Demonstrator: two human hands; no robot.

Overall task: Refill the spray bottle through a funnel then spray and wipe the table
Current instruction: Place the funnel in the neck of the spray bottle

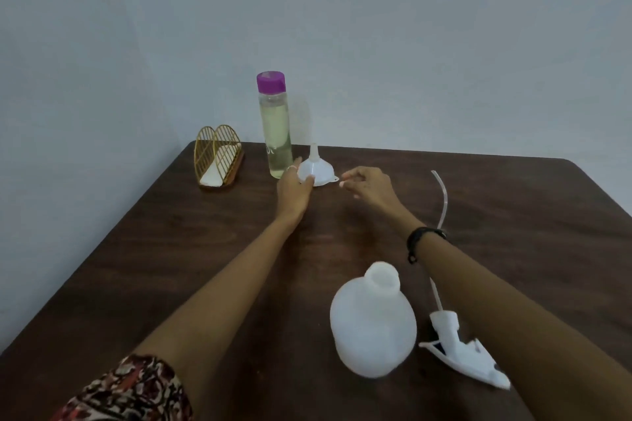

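Observation:
A white spray bottle [372, 321] stands uncapped near the front of the dark wooden table [171, 267]. Its white trigger head [461, 349] lies to the right of it, with its long clear tube [441, 202] running away from me. A small white funnel [316, 169] rests upside down at the far side, spout up. My left hand [294, 193] grips the funnel's rim on its left. My right hand [369, 188] hovers just right of the funnel, fingers loosely curled and holding nothing. A tall clear bottle [275, 133] with a purple cap holds pale yellowish liquid, right behind my left hand.
A gold wire napkin holder [219, 155] with a white napkin stands at the table's far left corner. A plain wall rises behind the table. My right wrist wears a black band [422, 239].

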